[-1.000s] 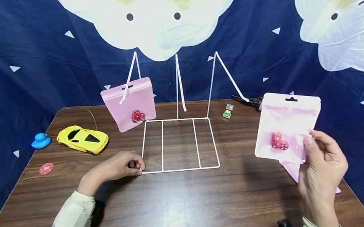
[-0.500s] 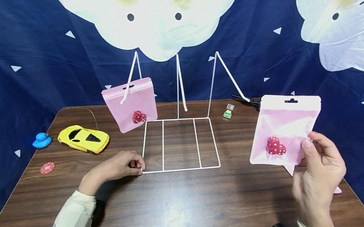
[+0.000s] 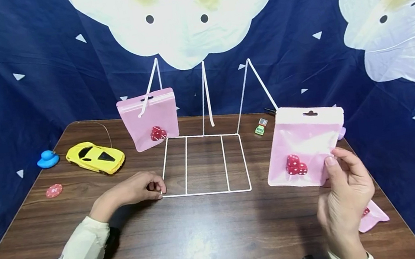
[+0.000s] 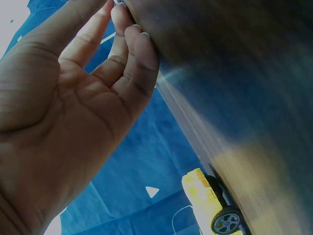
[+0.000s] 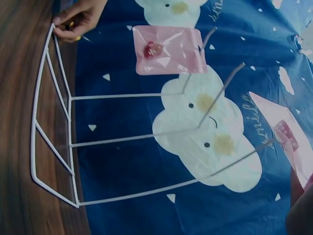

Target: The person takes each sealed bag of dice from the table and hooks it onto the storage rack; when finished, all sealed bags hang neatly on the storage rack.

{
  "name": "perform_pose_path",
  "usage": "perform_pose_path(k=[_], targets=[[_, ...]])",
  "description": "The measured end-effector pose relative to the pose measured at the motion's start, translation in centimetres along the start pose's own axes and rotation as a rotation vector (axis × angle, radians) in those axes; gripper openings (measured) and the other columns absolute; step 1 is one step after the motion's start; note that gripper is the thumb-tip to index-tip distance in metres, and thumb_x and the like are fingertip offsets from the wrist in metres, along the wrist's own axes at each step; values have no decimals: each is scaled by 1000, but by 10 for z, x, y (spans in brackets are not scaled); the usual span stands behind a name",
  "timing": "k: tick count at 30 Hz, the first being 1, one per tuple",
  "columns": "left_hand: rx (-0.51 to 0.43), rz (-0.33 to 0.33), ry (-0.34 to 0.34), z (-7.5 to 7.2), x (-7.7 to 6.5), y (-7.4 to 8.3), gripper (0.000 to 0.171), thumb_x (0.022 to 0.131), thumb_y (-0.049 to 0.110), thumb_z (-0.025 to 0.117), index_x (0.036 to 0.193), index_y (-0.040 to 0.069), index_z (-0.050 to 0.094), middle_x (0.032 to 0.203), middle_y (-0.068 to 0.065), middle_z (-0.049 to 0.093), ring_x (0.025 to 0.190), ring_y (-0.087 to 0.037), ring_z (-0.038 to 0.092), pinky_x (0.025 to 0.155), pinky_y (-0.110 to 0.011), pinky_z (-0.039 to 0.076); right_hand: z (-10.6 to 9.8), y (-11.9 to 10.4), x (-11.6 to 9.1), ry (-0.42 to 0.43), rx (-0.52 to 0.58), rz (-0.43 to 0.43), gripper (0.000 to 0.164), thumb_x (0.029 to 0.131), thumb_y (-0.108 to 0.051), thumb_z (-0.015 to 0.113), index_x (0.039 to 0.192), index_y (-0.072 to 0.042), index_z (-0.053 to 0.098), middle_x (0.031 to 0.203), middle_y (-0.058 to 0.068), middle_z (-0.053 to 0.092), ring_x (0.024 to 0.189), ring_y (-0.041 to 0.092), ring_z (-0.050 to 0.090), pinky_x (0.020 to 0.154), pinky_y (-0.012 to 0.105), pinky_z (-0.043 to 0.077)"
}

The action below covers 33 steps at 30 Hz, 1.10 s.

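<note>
My right hand [image 3: 344,199] pinches a pink zip bag [image 3: 305,138] by its lower right edge, off the table at the right. Red dice [image 3: 296,166] show through its front, and its hang hole faces up. My left hand [image 3: 136,189] pinches the near left corner of a white wire display rack [image 3: 208,193], whose base lies on the table. Another pink bag [image 3: 151,121] with red dice hangs from the rack's left hook. The middle and right hooks carry nothing. In the left wrist view, the left fingertips [image 4: 142,51] are partly cut off.
At the left are a yellow toy car [image 3: 95,158], a blue rubber duck [image 3: 48,159] and a red poker chip [image 3: 54,191]. Behind the rack's right side lies a small green toy [image 3: 260,129]. A further pink bag [image 3: 374,217] lies partly hidden at the right edge.
My right hand has moved left with the pink zip bag, toward the rack, uncovering more of the bag on the table. My left hand has stayed on the rack's corner.
</note>
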<state>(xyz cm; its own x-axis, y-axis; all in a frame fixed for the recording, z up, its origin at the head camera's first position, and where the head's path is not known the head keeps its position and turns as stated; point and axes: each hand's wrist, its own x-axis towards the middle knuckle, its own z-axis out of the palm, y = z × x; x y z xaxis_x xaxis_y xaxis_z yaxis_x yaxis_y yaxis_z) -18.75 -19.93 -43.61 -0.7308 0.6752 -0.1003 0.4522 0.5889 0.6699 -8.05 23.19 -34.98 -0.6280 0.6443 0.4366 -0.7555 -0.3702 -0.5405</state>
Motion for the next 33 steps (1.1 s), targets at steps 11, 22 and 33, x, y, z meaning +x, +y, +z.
perform_pose_path(k=[11,22,33], targets=[[9,5,2,-1,2,0,12,92,4,81,93,14,75,85,9,60,81,-7,55,74,-27,49,13,13,-11,-47,-66,43,14,93,25,64,107,27,65,75,10,63,53,13,51,47,18,37],[15,2,-1,-1,2,1,12,92,5,81,93,15,75,85,9,60,81,-6,54,75,-28,49,27,24,-24,-110,-118,63,15,94,20,67,108,22,69,99,13,68,73,10,57,57,16,47],[21,-3,2,-1,0,3,12,92,5,82,92,15,74,84,9,60,80,-7,54,74,-28,48,36,37,-39,-206,-166,93,17,94,22,64,108,19,71,107,14,67,83,9,60,69,16,53]])
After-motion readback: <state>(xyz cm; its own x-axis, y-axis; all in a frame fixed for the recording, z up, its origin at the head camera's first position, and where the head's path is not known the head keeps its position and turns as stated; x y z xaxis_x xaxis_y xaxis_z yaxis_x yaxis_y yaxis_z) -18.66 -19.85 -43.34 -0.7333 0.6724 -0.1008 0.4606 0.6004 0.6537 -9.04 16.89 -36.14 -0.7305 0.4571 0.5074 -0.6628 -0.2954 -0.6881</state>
